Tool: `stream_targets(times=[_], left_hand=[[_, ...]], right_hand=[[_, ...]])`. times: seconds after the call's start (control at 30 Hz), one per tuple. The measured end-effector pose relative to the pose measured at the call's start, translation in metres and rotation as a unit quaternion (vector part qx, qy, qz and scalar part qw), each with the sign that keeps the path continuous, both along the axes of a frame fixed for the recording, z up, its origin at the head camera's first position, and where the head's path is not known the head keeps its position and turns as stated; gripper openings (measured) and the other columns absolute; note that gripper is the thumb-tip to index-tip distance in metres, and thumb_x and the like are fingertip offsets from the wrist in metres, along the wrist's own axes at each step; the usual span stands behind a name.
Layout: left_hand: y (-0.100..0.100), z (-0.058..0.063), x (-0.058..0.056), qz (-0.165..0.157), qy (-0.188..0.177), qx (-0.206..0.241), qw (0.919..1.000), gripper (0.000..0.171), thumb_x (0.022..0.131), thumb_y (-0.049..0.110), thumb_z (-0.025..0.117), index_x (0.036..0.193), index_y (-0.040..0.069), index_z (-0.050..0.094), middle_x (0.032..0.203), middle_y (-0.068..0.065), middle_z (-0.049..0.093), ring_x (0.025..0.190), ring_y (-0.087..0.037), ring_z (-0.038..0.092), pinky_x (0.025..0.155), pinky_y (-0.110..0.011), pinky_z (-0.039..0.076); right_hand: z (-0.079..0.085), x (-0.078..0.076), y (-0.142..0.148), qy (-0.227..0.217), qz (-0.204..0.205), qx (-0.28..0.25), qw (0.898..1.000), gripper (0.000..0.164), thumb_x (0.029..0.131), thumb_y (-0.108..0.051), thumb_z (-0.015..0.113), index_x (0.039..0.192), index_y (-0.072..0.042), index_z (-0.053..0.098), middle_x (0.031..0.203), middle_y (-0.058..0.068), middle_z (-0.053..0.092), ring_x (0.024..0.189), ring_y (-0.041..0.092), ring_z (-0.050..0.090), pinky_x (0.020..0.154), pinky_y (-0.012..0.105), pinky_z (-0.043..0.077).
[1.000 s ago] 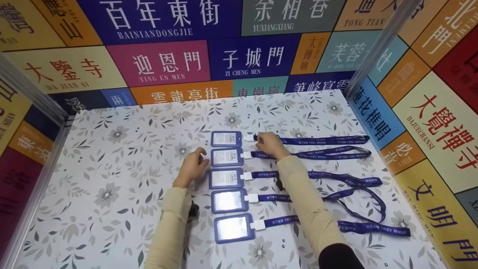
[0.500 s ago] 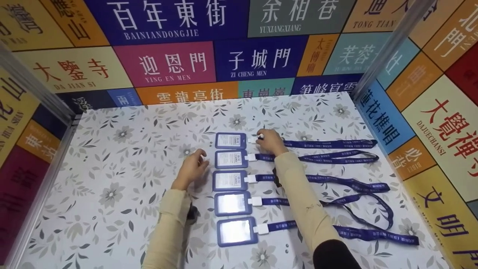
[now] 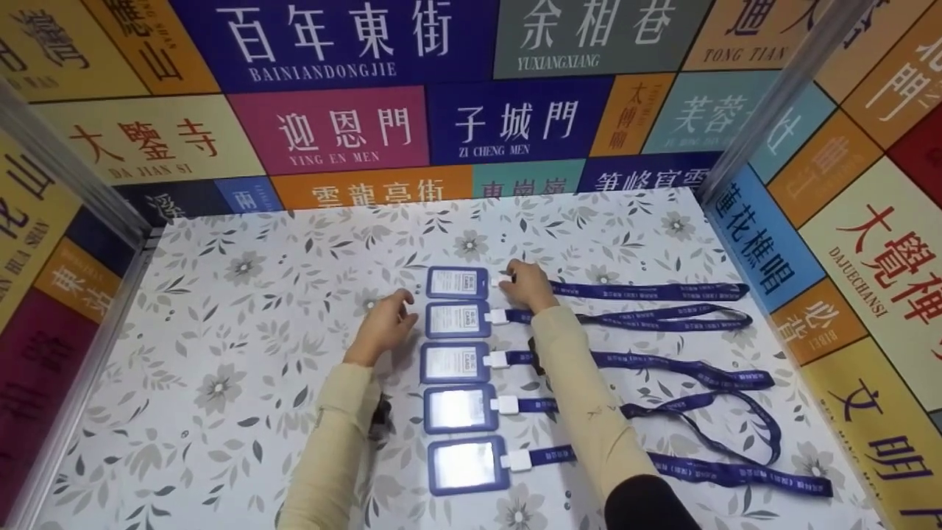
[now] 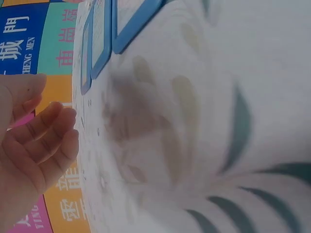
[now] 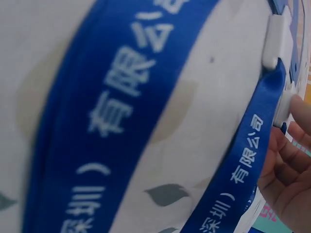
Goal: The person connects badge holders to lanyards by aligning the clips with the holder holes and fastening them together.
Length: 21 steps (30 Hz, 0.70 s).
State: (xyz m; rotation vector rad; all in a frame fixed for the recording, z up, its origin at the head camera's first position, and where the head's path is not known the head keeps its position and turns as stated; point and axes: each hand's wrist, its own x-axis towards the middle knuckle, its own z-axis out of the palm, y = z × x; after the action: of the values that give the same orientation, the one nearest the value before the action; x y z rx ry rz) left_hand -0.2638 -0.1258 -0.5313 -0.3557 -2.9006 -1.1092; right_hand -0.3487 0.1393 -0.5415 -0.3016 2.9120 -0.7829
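Several blue badge holders lie in a column on the table, each joined by a white clip to a blue lanyard stretching right. My right hand (image 3: 528,285) pinches the white clip (image 5: 283,109) of the farthest badge holder (image 3: 457,282) between thumb and fingers. The lanyard (image 3: 651,291) of that badge runs out beyond the hand. Left of the two farthest badges, my left hand (image 3: 383,326) hovers with relaxed, slightly bent fingers and holds nothing. In the left wrist view its fingers (image 4: 46,141) are apart from the blue badge edges. Glare whitens the two nearest badges (image 3: 468,465).
The table (image 3: 243,316) has a white cover printed with grey flowers and leaves. Colourful printed panels (image 3: 324,125) rise behind it and on both sides. The nearer lanyards (image 3: 743,482) pass beneath my right forearm, and one forms a loose loop.
My right hand has moved slightly left along the farthest lanyard, from the strap onto its white clip. The left hand stays in about the same place. The head view has shifted a little.
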Motion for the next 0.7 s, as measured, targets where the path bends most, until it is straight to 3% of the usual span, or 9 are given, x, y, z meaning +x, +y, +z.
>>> stream_targets(times=[0.17,0.3,0.43,0.57,0.7], left_hand=[[0.009,0.005,-0.015,-0.01,-0.008,-0.033,0.9994,0.018,0.082,0.007,0.059,0.098,0.001,0.054,0.072,-0.009,0.056,0.063,-0.024,0.052,0.057,-0.037,0.044],[0.018,0.01,-0.028,-0.009,-0.043,-0.055,0.9975,0.02,0.082,0.009,0.058,0.1,0.001,0.054,0.072,-0.009,0.056,0.063,-0.024,0.052,0.057,-0.037,0.044],[0.029,0.015,-0.039,0.0,-0.07,-0.081,0.9942,0.025,0.082,0.009,0.058,0.105,-0.001,0.056,0.085,-0.013,0.059,0.075,-0.028,0.056,0.068,-0.04,0.046],[0.037,0.017,-0.048,0.018,-0.065,-0.11,0.9917,0.028,0.082,0.007,0.056,0.107,-0.004,0.057,0.103,-0.018,0.058,0.094,-0.034,0.056,0.085,-0.043,0.044],[0.044,0.015,-0.056,0.042,-0.049,-0.137,0.9885,0.024,0.081,0.006,0.054,0.103,-0.003,0.059,0.104,-0.017,0.055,0.093,-0.037,0.057,0.084,-0.044,0.046]], right_hand=[[0.003,-0.001,-0.002,-0.022,-0.022,-0.019,0.999,0.027,0.082,-0.012,0.064,0.102,0.004,0.059,0.093,0.02,0.062,0.087,0.031,0.055,0.081,0.04,0.044],[0.006,0.0,-0.003,-0.046,-0.042,-0.024,0.998,0.028,0.082,-0.012,0.065,0.103,0.005,0.059,0.095,0.02,0.061,0.087,0.03,0.055,0.08,0.04,0.045],[0.008,-0.001,-0.004,-0.056,-0.059,-0.021,0.996,0.027,0.082,-0.011,0.065,0.103,0.004,0.06,0.094,0.019,0.06,0.086,0.029,0.055,0.078,0.039,0.046],[0.008,-0.002,-0.006,-0.055,-0.07,-0.006,0.996,0.026,0.08,-0.011,0.065,0.101,0.004,0.061,0.092,0.018,0.061,0.087,0.03,0.055,0.079,0.039,0.045],[0.008,-0.003,-0.009,-0.064,-0.077,0.002,0.995,0.028,0.08,-0.011,0.066,0.102,0.005,0.061,0.094,0.018,0.062,0.09,0.031,0.056,0.082,0.039,0.045]])
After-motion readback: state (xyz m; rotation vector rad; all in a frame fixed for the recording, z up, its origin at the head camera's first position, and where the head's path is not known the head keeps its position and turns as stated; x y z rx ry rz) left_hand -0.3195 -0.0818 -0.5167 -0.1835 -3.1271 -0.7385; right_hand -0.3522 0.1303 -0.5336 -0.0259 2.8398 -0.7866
